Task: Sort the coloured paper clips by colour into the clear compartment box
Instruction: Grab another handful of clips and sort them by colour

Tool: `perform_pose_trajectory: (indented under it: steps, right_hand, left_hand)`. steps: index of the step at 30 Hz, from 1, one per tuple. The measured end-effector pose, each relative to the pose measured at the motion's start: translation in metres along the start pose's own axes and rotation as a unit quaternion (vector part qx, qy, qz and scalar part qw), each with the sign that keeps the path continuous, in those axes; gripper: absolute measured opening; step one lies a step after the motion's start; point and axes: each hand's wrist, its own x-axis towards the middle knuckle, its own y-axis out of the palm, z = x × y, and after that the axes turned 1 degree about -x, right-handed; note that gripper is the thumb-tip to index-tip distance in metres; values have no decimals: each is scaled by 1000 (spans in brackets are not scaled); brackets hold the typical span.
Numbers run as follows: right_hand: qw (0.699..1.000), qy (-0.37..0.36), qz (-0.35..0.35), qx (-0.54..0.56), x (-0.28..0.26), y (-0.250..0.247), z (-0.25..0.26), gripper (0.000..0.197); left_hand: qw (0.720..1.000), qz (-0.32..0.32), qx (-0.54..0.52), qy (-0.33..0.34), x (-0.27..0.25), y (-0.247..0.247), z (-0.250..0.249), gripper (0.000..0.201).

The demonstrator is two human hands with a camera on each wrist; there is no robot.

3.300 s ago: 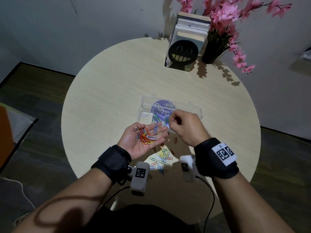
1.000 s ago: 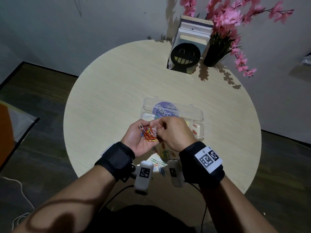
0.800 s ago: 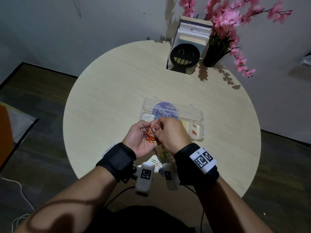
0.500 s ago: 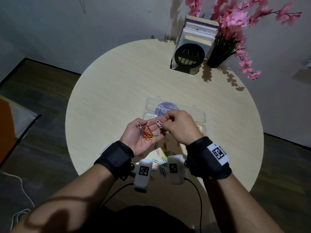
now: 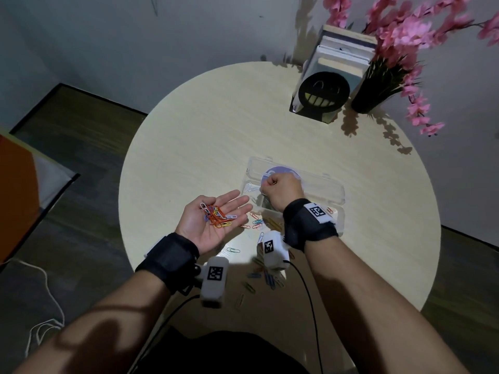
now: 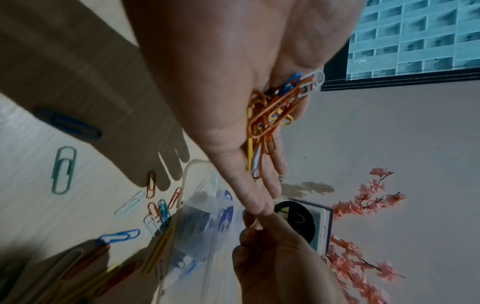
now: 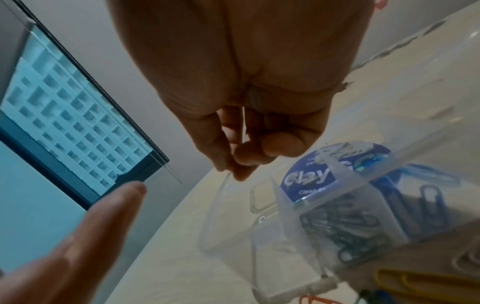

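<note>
Two hands are in view above your round surface [image 5: 189, 147]. Nearest you, loose paper clips [image 5: 266, 279] lie scattered on the surface between your wrists, in blue, green, yellow and orange. Your left hand [image 5: 209, 224] is held palm up, fingers straight and spread, a wide grip that merely carries; a small heap of clips [image 5: 217, 215] rests on the palm, mostly orange, with yellow, blue and white among them. Just beyond and to the right, your right hand [image 5: 279, 190] hovers over the left end of the clear compartment box [image 5: 334, 197], fingers curled, thumb and fingertips [image 7: 244, 156] pinched together. The right wrist view shows a thin pale line running between those fingers, but it is too blurred to say whether you hold a clip. Under that hand, the box has one compartment with dark green clips [image 7: 345, 228] and the next with blue clips [image 7: 420, 197]; its open lid carries a round blue label [image 7: 311, 179]. Farthest off, at the surface's rear edge, stand a smiley-face bookend [image 5: 324, 94] with books [image 5: 343, 54] behind it, and a dark vase of pink flowers [image 5: 405, 36].
</note>
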Motion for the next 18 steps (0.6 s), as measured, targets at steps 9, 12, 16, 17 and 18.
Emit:
perform_pose_trajectory:
  steps: [9,12,16,17,18]
  right_hand:
    - [989,-145,27,14,-51,-12,22,7]
    - [979,-180,78,-54,-66,-14,24,15]
    - [979,-175,61,-88,-76,-20,20,17]
    - [978,-172,45,-113,-77,-20,19,16]
    - [974,-170,34,-143,-79,-21,18,16]
  left_hand:
    - [1000,5,0,-8,11,10,4,49]
    - [999,24,0,-22,13,20,13,48]
    - [997,61,25,-34,8,35,22,49]
    - [997,65,29,-37,7,39,23,49]
    - [997,63,35,-38,6,41,25,51]
